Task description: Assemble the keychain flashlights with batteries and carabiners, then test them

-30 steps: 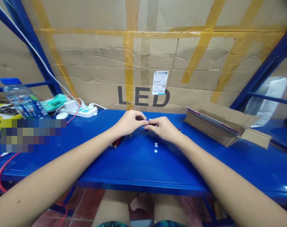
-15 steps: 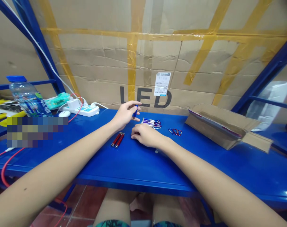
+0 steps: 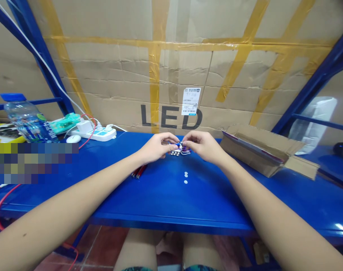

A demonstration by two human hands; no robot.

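Observation:
My left hand (image 3: pixel 156 148) pinches a small blue tube (image 3: pixel 177 144) that looks like a mini flashlight, tilted slightly above the table. At the tube's right end, the fingertips of my right hand (image 3: pixel 203 145) are closed on its silver tip. Just below and behind the fingers lies a row of similar purple and blue tubes (image 3: pixel 175 153) with silver ends, partly covered by my hands. Two red tubes (image 3: pixel 138 172) rest beside my left wrist, their upper parts hidden. Several small white discs (image 3: pixel 186 182) lie on the table in front of my hands.
An open cardboard box (image 3: pixel 253 154) stands to the right on the blue table (image 3: pixel 166 199). Toward the left are a white power strip (image 3: pixel 99 133), a white mouse (image 3: pixel 73 139), a water bottle (image 3: pixel 28 120) and red cables. A large taped carton (image 3: pixel 117 75) closes off the back.
My right hand has risen from the table to the blue tube's end. My left hand has lowered slightly and turned the tube from upright to nearly level. More white discs show now.

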